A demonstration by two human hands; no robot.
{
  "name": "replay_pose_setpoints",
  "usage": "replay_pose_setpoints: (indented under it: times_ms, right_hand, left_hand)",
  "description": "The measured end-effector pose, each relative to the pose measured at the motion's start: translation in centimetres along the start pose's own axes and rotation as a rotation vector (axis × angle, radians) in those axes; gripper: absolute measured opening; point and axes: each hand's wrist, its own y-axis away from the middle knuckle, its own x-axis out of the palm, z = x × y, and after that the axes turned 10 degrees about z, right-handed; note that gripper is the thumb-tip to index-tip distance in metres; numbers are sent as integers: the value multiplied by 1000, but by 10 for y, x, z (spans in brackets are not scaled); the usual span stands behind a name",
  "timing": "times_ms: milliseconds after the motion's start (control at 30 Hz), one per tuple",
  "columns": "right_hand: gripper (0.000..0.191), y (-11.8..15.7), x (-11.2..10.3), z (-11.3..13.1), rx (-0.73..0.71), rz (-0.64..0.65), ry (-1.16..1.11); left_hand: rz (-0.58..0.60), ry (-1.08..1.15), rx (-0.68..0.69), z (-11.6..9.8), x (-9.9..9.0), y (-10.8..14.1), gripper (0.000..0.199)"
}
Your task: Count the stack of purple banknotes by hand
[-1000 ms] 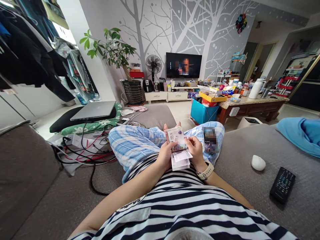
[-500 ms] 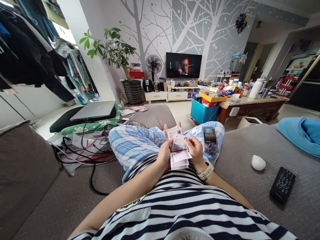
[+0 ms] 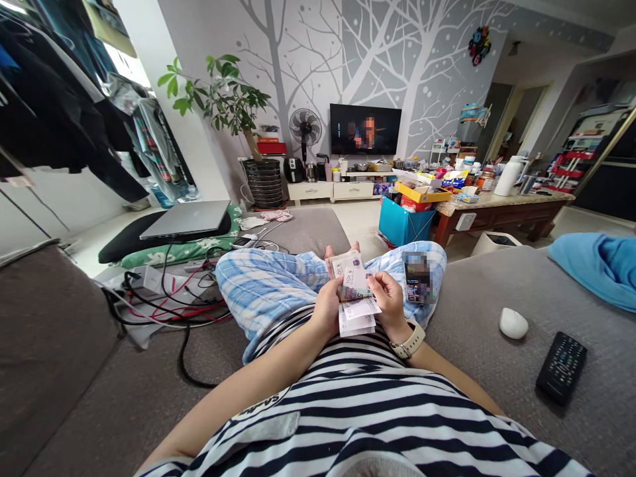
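A stack of banknotes [image 3: 354, 277] is held above my lap, its notes partly fanned. My left hand [image 3: 328, 307] is closed around the stack's left side. On the right, my right hand [image 3: 389, 299] pinches the edge of a note at the stack, with a watch on its wrist. More pale notes [image 3: 356, 323] hang below the stack, between the two hands. A phone [image 3: 418, 278] with a lit screen lies on my right thigh, near my right hand.
On the sofa at the right are a white mouse [image 3: 513, 324], a black remote [image 3: 561, 368] and a blue cloth [image 3: 596, 268]. To the left lie tangled cables [image 3: 183, 298] and a closed laptop [image 3: 186, 219]. A cluttered table [image 3: 501, 204] stands ahead.
The top note between my hands has shifted slightly and lies flatter over the stack. Both hands stay in nearly the same place.
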Motion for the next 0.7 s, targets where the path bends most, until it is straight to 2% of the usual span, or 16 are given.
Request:
replay_pose_setpoints:
  times_ms: [333,700]
  right_hand:
    - [30,0,2,4,1,8,-41]
    - [29,0,2,4,0,7,-53]
  left_hand:
    - [-24,18,-22,1,-2,-3,28]
    - [4,-3,4,2,-2,-2,27]
